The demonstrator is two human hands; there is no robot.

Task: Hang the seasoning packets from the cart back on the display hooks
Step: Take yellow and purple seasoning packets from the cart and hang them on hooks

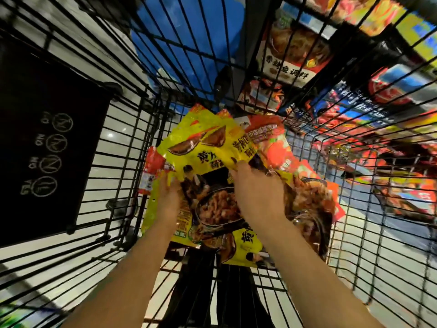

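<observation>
Seasoning packets (212,147) lie heaped on the floor of the cart (123,147), right under your hands. Your left hand (169,195) grips the lower edge of a yellow packet (189,150); your right hand (255,185) pinches the lower edge of the fanned yellow and red ones. Their long axes run away from you, hang-hole ends farthest. Beyond the far wire wall to your right hang the displayed packets (290,58), one reading "鱼调料". The black panel (47,138) on your left says "NO" and "YES".

Shop aisle — black wire cart (123,129), packaged food display (293,58) alongside — pale tiled floor (378,235).
</observation>
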